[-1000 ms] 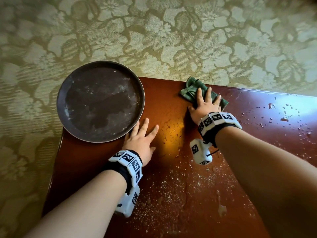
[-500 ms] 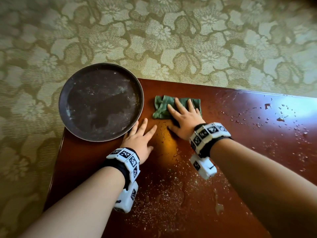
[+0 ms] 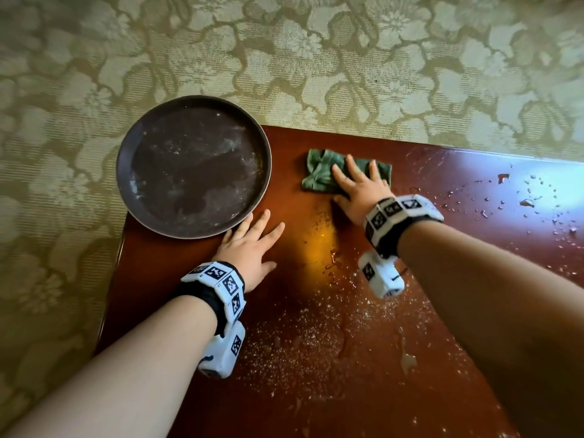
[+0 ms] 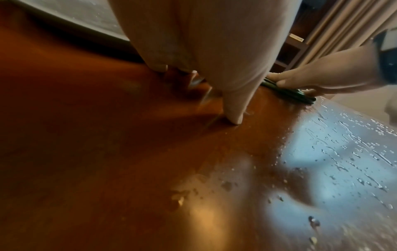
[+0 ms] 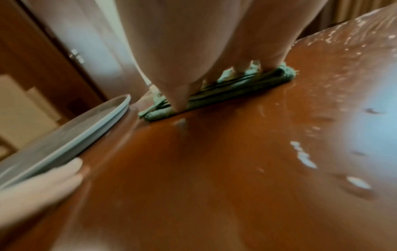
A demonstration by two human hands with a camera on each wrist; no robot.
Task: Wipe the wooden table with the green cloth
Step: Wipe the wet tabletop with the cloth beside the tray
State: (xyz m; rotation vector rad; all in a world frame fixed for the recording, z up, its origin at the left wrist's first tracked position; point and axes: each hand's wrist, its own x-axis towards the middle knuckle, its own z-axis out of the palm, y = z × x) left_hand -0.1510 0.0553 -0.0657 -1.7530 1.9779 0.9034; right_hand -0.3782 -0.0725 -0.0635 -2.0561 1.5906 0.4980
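The folded green cloth lies near the far edge of the reddish wooden table. My right hand presses flat on it with straight, spread fingers. The right wrist view shows the cloth flattened under those fingers. My left hand rests flat on the wood, fingers straight, its tips at the rim of the round dark tray. In the left wrist view the cloth shows under the right hand.
The tray overhangs the table's far left corner. Crumbs and powder are scattered over the near middle of the table. Water drops lie at the far right. Patterned carpet surrounds the table.
My right hand slid the cloth leftward along the far edge, from the middle toward the tray. The left hand stayed in place by the tray's rim.
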